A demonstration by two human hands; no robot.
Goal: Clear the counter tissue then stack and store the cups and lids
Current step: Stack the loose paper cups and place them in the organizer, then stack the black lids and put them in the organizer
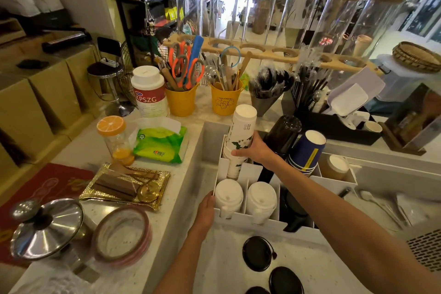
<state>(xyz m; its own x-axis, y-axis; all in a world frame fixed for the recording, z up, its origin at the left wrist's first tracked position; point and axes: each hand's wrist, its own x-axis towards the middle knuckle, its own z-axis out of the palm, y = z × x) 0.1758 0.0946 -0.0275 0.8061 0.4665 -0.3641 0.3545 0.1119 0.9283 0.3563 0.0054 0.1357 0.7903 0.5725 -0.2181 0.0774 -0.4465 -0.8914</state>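
**Hands on the cup stack and the organizer**

Right hand (256, 150) is wrapped around the middle of a stack of white floral paper cups (239, 136), which stands upside down and slightly tilted in the back-left slot of the white organizer (253, 172). Left hand (207, 210) lies flat against the organizer's left wall, fingers loosely curled on its edge, apparently steadying it.

The cups look light and thin-walled, so a hard squeeze would likely dent them. A grip around the nested middle, where the layers stiffen each other, seems safest. Nested cups may also slide apart if lifted by the top one alone.

White lids (229, 196) sit in the two front slots. Black lids (257, 253) lie loose on the tabletop (222, 270) nearby; they look rigid and light, best pinched at the rim. Dark cups (282, 133) and blue cups (306, 150) stand beside the white stack.
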